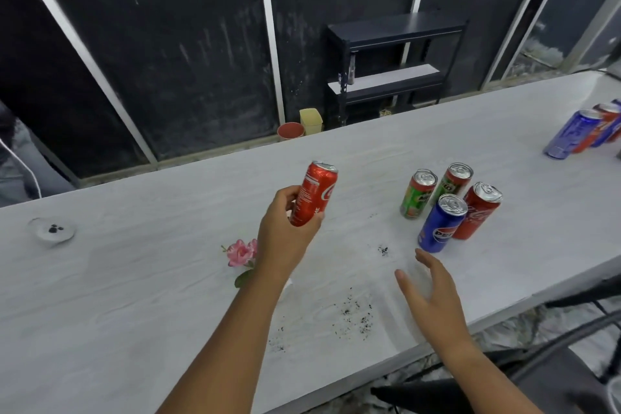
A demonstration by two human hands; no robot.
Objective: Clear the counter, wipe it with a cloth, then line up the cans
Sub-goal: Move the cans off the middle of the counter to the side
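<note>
My left hand (285, 228) holds a red cola can (314, 197) lifted above the white counter (134, 279), tilted slightly. My right hand (433, 296) hovers open over the counter, fingers spread, just short of a blue Pepsi can (440, 225). Behind that can stand two green cans (416, 195) (452, 183) and a red cola can (479, 212), all upright and close together. Several more cans (584, 129) stand in a group at the far right. Dark crumbs (353, 316) lie scattered on the counter near my hands.
A pink flower (240, 252) lies on the counter partly under my left forearm. A small clear dish (52, 230) with dark bits sits at the far left. Beyond the counter stand a black shelf unit (393, 67), a red cup (290, 131) and a yellow container (311, 121).
</note>
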